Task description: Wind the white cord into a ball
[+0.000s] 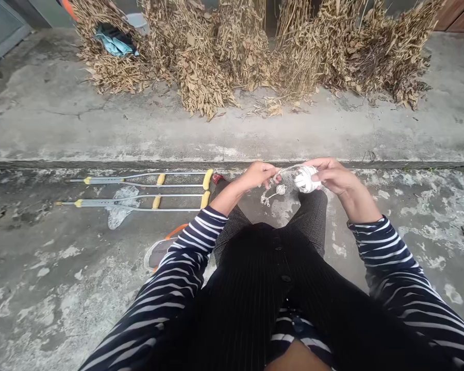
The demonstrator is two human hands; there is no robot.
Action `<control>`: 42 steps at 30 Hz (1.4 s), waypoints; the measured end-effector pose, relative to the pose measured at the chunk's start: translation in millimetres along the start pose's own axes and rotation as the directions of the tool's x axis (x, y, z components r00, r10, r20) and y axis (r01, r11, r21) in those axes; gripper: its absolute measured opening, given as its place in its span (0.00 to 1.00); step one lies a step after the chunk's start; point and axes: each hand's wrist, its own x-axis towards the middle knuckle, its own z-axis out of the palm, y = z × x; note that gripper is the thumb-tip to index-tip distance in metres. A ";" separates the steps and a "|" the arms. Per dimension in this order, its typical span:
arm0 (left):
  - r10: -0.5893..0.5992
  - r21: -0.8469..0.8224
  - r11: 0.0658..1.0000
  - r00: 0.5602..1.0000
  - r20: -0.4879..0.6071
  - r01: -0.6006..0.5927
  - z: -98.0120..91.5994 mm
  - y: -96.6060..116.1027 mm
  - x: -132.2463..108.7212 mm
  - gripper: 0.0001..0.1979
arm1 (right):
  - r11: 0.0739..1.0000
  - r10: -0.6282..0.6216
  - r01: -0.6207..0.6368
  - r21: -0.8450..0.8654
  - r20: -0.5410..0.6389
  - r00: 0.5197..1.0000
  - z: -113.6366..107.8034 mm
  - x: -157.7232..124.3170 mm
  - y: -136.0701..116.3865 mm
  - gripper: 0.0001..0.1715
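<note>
Hands (258, 175) (330, 175) over concrete (62, 288) w/ leaf bundles (201, 56)

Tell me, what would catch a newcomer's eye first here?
Your eye would likely go first to the bundles of dried leafy stalks lined along the far edge. Nearer, two aluminium crutches with yellow grips lie on the ground at left, while at centre the right hand holds a ball of white cord and the left hand pinches its strand.

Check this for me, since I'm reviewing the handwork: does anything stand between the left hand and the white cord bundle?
Nothing visible blocks the way. The left hand pinches white cord running across the gap to the white cord bundle, held in the right hand. A small knotted piece hangs below that line, not across it.
</note>
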 end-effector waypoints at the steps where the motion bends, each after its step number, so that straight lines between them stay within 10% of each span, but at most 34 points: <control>1: 0.009 -0.114 0.993 0.999 0.033 -0.006 6.1 0.2 -5.8 0.22 | 1.000 -0.002 0.002 0.009 -0.010 1.000 -0.9 1.3 2.4 0.21; 5: 0.096 -0.341 0.937 0.995 0.039 -0.077 30.0 3.8 -20.8 0.26 | 0.999 0.006 -0.005 0.032 -0.050 0.999 0.2 4.2 8.8 0.20; 11: 0.147 0.008 0.989 0.969 -0.200 -0.148 35.3 7.8 -27.4 0.10 | 0.998 0.026 -0.019 0.058 -0.120 0.992 1.5 4.7 12.4 0.18; 21: 0.147 0.077 0.987 0.985 -0.096 -0.140 4.3 26.7 -14.6 0.13 | 0.992 0.077 -0.064 -0.109 0.119 0.990 7.8 1.3 6.9 0.21; 26: 0.063 -0.019 0.998 0.986 0.153 -0.061 13.5 10.9 -11.3 0.22 | 1.000 0.008 -0.006 -0.022 0.094 0.996 0.9 4.5 13.1 0.22; 33: 0.112 -0.144 0.985 0.987 0.116 -0.094 7.5 27.2 -20.4 0.24 | 0.999 -0.021 0.017 0.042 0.099 0.995 -1.0 3.2 22.3 0.24; 42: 0.035 -0.204 0.979 0.969 0.244 0.016 -5.2 61.6 -44.9 0.25 | 0.929 -0.035 0.048 -0.366 0.043 0.998 6.7 6.4 -2.2 0.23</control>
